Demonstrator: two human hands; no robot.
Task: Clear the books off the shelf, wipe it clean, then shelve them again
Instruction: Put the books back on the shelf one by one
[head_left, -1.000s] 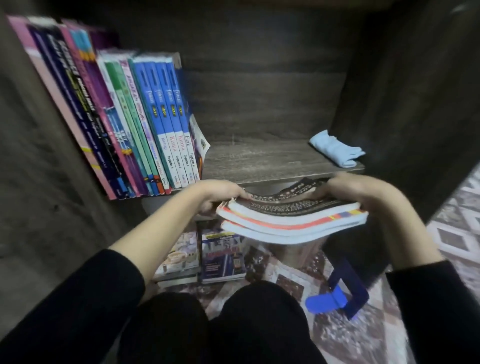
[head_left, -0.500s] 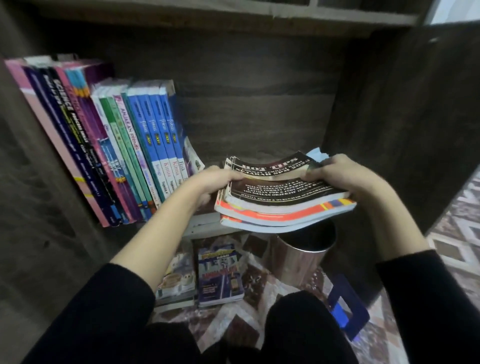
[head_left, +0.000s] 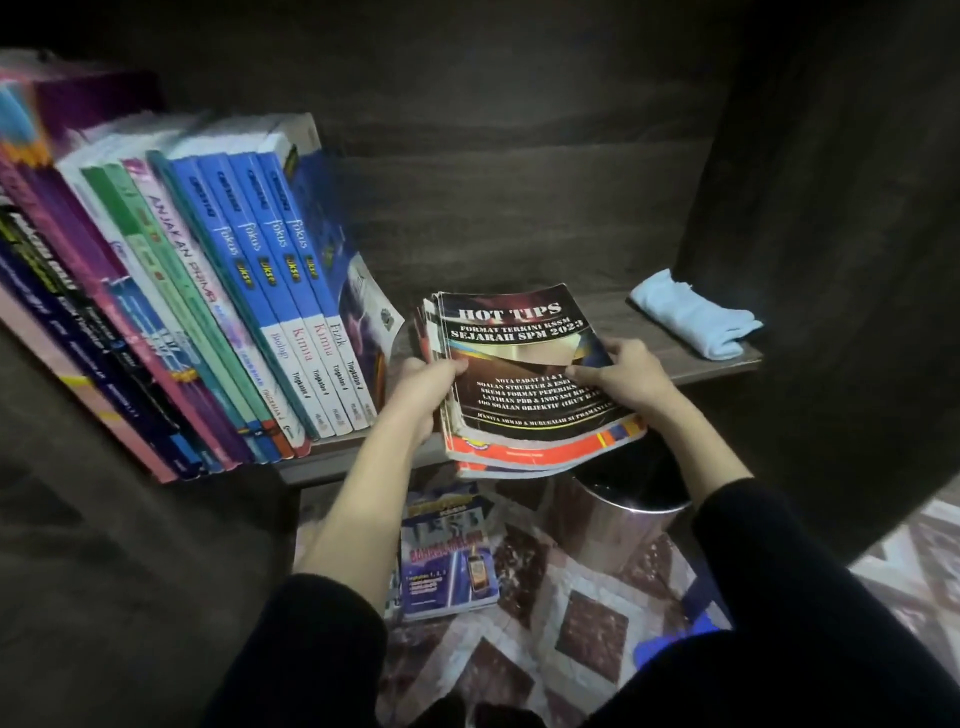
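Observation:
I hold a stack of several thin books (head_left: 524, 358), a black "HOT TIPS" cover on top, tilted up over the front of the dark wooden shelf (head_left: 644, 317). My left hand (head_left: 428, 384) grips the stack's left edge. My right hand (head_left: 621, 371) rests on its right side, thumb on the cover. A row of upright books (head_left: 218, 291) leans on the left half of the shelf, blue spines at its right end. A folded light-blue cloth (head_left: 693, 319) lies at the shelf's right end.
Below the shelf, on a patterned floor, lie a blue-covered book (head_left: 449, 551) and more books partly behind my left arm. A shiny metal bin (head_left: 618, 514) stands under the stack. A blue object (head_left: 675, 642) shows near my right sleeve. Dark shelf walls close both sides.
The stack has risen from below the shelf edge to the shelf's level and tilted up, so its cover faces me. Both hands moved up and forward with it.

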